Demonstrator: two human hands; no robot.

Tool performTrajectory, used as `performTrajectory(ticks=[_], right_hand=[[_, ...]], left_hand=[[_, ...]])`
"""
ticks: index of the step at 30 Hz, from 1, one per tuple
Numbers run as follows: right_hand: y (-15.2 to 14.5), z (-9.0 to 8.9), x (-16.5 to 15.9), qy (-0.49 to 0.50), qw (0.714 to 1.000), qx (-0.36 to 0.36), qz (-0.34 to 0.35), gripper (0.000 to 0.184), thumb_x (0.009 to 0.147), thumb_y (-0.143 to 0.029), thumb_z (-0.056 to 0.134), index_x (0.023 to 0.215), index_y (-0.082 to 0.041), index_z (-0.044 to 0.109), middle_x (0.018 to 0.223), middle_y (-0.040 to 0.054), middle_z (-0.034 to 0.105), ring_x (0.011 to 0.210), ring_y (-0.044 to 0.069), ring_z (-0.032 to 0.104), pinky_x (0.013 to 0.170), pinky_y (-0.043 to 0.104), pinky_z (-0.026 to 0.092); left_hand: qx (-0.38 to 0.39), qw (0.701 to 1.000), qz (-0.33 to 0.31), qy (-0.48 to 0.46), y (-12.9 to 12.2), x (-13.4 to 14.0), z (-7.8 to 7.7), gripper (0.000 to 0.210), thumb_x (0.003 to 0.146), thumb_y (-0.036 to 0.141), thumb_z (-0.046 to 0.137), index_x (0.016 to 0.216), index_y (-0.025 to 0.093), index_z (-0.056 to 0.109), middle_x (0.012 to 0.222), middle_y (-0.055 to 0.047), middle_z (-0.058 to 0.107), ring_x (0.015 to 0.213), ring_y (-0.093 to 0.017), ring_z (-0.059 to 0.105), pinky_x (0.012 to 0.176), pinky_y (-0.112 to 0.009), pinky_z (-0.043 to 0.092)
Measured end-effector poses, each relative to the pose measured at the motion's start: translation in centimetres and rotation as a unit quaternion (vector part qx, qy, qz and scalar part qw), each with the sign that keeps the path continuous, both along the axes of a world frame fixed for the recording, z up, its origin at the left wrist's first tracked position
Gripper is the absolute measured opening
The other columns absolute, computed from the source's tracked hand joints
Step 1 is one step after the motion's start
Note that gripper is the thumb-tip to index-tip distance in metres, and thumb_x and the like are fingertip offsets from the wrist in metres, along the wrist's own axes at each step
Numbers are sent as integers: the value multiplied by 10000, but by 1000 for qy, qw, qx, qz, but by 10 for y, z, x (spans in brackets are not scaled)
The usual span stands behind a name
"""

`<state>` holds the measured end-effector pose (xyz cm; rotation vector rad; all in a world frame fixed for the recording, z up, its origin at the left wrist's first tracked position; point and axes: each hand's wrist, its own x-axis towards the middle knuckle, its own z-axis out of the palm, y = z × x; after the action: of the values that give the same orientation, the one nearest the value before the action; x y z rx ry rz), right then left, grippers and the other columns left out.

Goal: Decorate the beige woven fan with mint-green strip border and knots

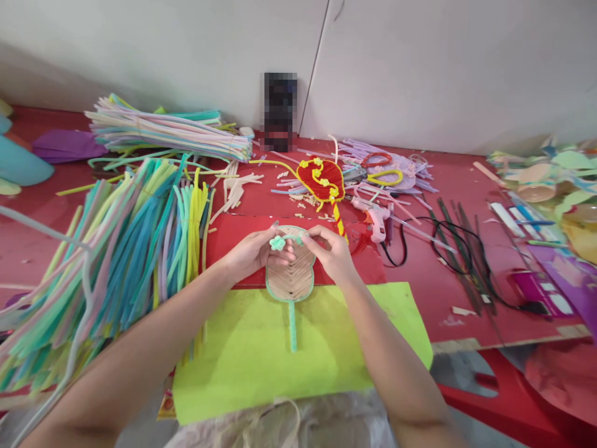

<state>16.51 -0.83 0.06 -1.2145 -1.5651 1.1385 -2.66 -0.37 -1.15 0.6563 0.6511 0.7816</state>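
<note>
A small mint-green pipe-cleaner flower (277,243) rests at the fingers of my left hand (252,254), which are curled round its stem. My right hand (332,252) pinches the other end of the same green piece between thumb and forefinger. Below both hands lies a beige fan (289,280) made of pipe cleaners, edged in mint green, its green handle (293,326) pointing toward me. My fingers cover parts of its upper edges. Beyond it is a red fan (321,179) with yellow trim and small yellow flowers.
A lime-green sheet (252,367) hangs over the red table's front edge. Bundled pipe cleaners (140,249) fill the left side. Scissors (385,178), a pink glue gun (377,221) and its black cord (448,255) lie to the right. A dark, blurred upright object (280,112) leans against the wall.
</note>
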Motion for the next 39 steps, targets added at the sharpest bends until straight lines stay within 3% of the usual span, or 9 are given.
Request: performTrajectory(ticks=[5,9,12,16,19,25,30,33,39], right_hand=[[-1,1,-2,-3,1000,-7,6,211,800,-410,615,765,-202,599,746,-4,589,739,144,540,721,278,420],[-1,0,-2,-9,1000,-6,-15,213,795,-412,620,767,-202,601,750,-2,601,735,145,546,720,278,426],[0,-3,-2,-18,999,0,-50,234,795,-430,614,738,-203,591,725,-5,594,720,145,544,708,278,428],[0,-1,-1,-19,998,2,-54,247,807,-446,593,753,-205,598,743,3,611,726,149,557,708,284,441],[-2,6,0,-26,999,25,-27,212,811,-413,603,884,-216,634,865,22,646,799,156,583,754,295,455],[-1,7,10,-58,998,22,-1,157,776,-367,651,818,-216,662,843,24,670,814,163,604,775,314,465],[5,-5,15,26,996,-28,-76,209,759,-377,662,864,-197,643,860,38,678,796,160,623,763,317,490],[6,-9,14,28,995,-20,-98,223,756,-392,661,860,-195,647,857,39,680,789,158,622,764,314,490],[7,-14,11,-37,995,9,-94,218,772,-411,630,836,-208,676,855,38,693,780,164,617,752,315,474]], left_hand=[[0,1000,1,8,0,0,0,242,903,260,484,857,79,638,749,-73,658,683,-147,679,639,-225,575],[10,1000,4,24,0,2,1,359,877,454,492,839,120,619,752,-57,651,673,-162,675,609,-258,571],[86,988,46,118,-2,5,3,349,808,501,572,807,153,603,747,-44,659,673,-174,663,610,-279,557],[229,923,132,280,-6,7,5,238,805,411,595,759,178,604,715,-27,655,690,-160,634,659,-260,520],[287,877,147,356,-6,6,4,254,831,392,556,711,175,611,684,-21,644,651,-139,604,654,-237,480],[328,840,171,397,-3,3,3,358,901,420,421,765,170,639,758,-33,654,741,-153,589,716,-248,442],[327,747,288,502,4,-7,-2,339,931,369,360,834,184,626,872,-46,634,854,-165,575,815,-281,416],[317,721,263,558,8,-14,-9,319,922,370,383,819,189,625,848,-46,628,828,-173,572,798,-296,416],[335,703,193,597,9,-14,-13,374,913,419,390,802,181,657,845,-55,617,789,-180,562,787,-325,416]])
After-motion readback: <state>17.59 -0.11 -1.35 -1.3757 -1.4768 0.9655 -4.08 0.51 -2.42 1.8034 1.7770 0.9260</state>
